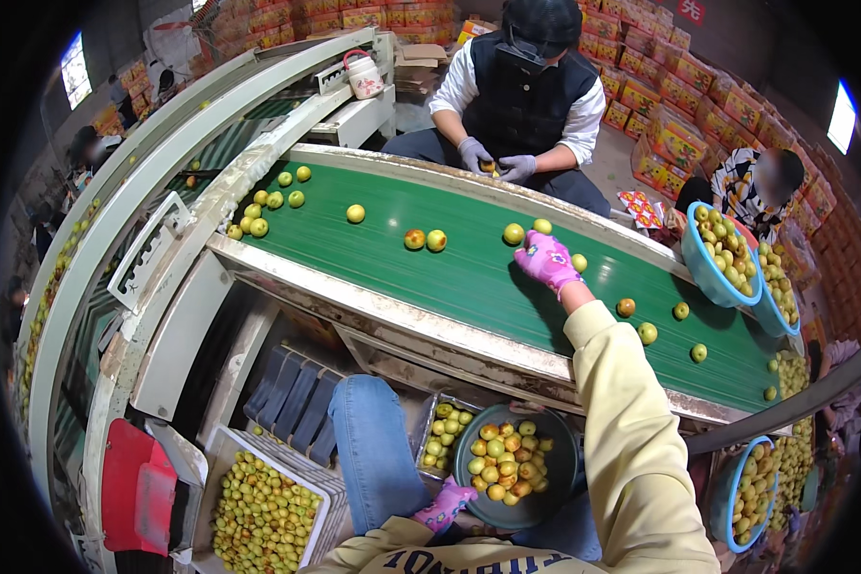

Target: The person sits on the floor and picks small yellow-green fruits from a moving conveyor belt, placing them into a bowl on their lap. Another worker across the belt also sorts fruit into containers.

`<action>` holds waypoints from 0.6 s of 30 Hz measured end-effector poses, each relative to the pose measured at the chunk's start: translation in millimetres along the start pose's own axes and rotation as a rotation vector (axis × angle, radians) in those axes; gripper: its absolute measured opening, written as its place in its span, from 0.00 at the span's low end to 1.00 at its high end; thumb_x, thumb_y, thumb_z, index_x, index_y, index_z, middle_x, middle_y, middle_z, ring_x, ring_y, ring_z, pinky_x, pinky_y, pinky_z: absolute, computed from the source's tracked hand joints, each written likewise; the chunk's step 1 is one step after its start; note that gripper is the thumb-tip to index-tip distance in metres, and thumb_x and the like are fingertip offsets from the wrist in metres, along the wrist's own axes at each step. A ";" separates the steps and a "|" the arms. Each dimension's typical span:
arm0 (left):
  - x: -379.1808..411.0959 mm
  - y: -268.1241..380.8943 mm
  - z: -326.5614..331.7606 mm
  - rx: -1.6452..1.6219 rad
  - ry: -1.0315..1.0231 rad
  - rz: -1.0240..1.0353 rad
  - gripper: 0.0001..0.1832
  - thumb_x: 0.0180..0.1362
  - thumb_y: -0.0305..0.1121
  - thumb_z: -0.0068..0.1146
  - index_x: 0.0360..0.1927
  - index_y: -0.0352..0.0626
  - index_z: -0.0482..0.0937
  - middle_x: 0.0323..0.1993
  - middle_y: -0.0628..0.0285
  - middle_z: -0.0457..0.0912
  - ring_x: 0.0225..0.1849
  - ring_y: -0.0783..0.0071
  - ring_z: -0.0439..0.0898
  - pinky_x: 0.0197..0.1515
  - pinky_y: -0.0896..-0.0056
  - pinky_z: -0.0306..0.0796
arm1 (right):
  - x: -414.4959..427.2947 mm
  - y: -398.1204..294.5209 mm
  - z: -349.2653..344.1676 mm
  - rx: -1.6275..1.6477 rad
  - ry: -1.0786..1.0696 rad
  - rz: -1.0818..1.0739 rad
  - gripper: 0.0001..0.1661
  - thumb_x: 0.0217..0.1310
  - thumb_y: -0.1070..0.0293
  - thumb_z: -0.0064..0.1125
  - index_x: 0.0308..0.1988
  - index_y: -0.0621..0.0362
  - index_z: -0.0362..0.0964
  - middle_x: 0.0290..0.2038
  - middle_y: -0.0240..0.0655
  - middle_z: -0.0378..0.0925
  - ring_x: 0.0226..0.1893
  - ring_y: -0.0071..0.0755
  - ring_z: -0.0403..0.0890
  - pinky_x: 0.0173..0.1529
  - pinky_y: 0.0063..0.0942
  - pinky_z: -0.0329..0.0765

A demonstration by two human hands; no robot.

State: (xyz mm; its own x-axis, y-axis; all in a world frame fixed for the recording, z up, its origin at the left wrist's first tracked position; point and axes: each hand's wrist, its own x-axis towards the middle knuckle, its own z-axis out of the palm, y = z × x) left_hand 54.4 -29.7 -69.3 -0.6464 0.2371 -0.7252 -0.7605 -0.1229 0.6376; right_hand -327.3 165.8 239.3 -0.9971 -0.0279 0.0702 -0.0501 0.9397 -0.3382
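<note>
My right hand (545, 260), in a pink flowered glove, reaches over the green conveyor belt (373, 265). Close around its fingers lie a yellow-green jujube (514, 234), another jujube (542, 226) and a third jujube (579, 262). Its fingertips are hidden under the back of the hand, so any fruit within is not visible. In a matching glove, my left hand (445, 504) is down at the left rim of a dark round basin (564, 452); its grip there is unclear. Yellow-green and brown-blotched jujubes (506, 459) are heaped in this basin. Two browned jujubes (425, 240) sit together mid-belt.
Left of my knee stands a white crate (316, 516) of jujubes; a lined box (430, 423) holds more. Blue basins (703, 258) of fruit rest at the belt's right end. Across the belt sits a person (524, 93) in grey gloves. A curved dark bar (782, 416) crosses at right.
</note>
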 end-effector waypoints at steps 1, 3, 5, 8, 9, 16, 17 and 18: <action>-9.8 11.7 2.1 -0.052 -0.036 0.010 0.27 0.45 0.23 0.66 0.53 0.41 0.75 0.33 0.62 0.83 0.30 0.70 0.81 0.28 0.73 0.75 | -3.1 2.3 -6.5 0.013 0.057 0.021 0.19 0.56 0.56 0.58 0.43 0.56 0.76 0.38 0.49 0.82 0.42 0.54 0.83 0.49 0.44 0.78; -22.5 28.0 5.7 -0.105 -0.074 0.012 0.27 0.45 0.25 0.66 0.53 0.43 0.75 0.33 0.63 0.82 0.29 0.71 0.81 0.28 0.73 0.74 | 0.5 11.6 -9.6 0.031 0.169 0.004 0.19 0.56 0.58 0.58 0.44 0.56 0.75 0.38 0.49 0.82 0.42 0.55 0.82 0.49 0.45 0.78; -28.6 34.4 7.6 -0.106 -0.079 -0.007 0.27 0.45 0.27 0.66 0.53 0.44 0.75 0.32 0.64 0.82 0.29 0.73 0.80 0.28 0.74 0.73 | 6.9 21.6 -9.7 0.010 0.244 -0.086 0.22 0.54 0.64 0.59 0.50 0.54 0.73 0.49 0.50 0.77 0.48 0.55 0.80 0.52 0.44 0.77; -20.4 25.2 1.0 -0.116 -0.128 -0.012 0.27 0.44 0.27 0.67 0.52 0.44 0.76 0.31 0.65 0.81 0.27 0.74 0.79 0.26 0.73 0.72 | 11.8 30.6 -6.1 -0.085 0.081 -0.078 0.24 0.53 0.66 0.60 0.52 0.50 0.72 0.54 0.50 0.72 0.51 0.57 0.78 0.55 0.44 0.76; -23.8 30.1 3.0 -0.101 -0.113 -0.007 0.26 0.45 0.27 0.67 0.51 0.43 0.76 0.31 0.66 0.81 0.27 0.74 0.79 0.26 0.73 0.72 | 12.9 35.7 -3.0 -0.134 0.008 -0.037 0.24 0.52 0.66 0.60 0.53 0.49 0.72 0.54 0.50 0.72 0.51 0.57 0.78 0.55 0.44 0.76; -2.8 4.9 -1.4 -0.040 -0.081 0.044 0.21 0.48 0.23 0.63 0.49 0.40 0.76 0.29 0.62 0.82 0.27 0.72 0.81 0.26 0.71 0.74 | 10.7 74.8 6.4 0.440 0.028 0.004 0.21 0.60 0.62 0.60 0.53 0.54 0.70 0.43 0.42 0.77 0.43 0.43 0.80 0.48 0.36 0.78; 1.7 3.8 -3.0 -0.048 -0.113 0.053 0.22 0.48 0.23 0.63 0.49 0.40 0.76 0.29 0.62 0.82 0.27 0.72 0.81 0.27 0.71 0.74 | 10.7 84.6 7.2 0.650 0.015 0.010 0.20 0.63 0.62 0.59 0.53 0.55 0.69 0.41 0.39 0.77 0.40 0.38 0.81 0.44 0.34 0.79; 3.4 -6.4 -14.9 -0.088 -0.102 0.060 0.22 0.48 0.22 0.63 0.49 0.40 0.76 0.29 0.62 0.82 0.27 0.72 0.81 0.28 0.71 0.75 | -15.2 35.9 -9.8 1.058 -0.245 0.189 0.20 0.68 0.59 0.57 0.54 0.57 0.68 0.39 0.36 0.77 0.33 0.28 0.79 0.34 0.26 0.79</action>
State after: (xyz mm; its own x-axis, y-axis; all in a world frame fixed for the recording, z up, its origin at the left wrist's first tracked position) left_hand 56.1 -42.5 -79.8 -0.6849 0.3227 -0.6533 -0.7258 -0.2228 0.6508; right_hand -313.4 203.3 235.3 -0.9722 -0.0907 -0.2160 0.1982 0.1730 -0.9648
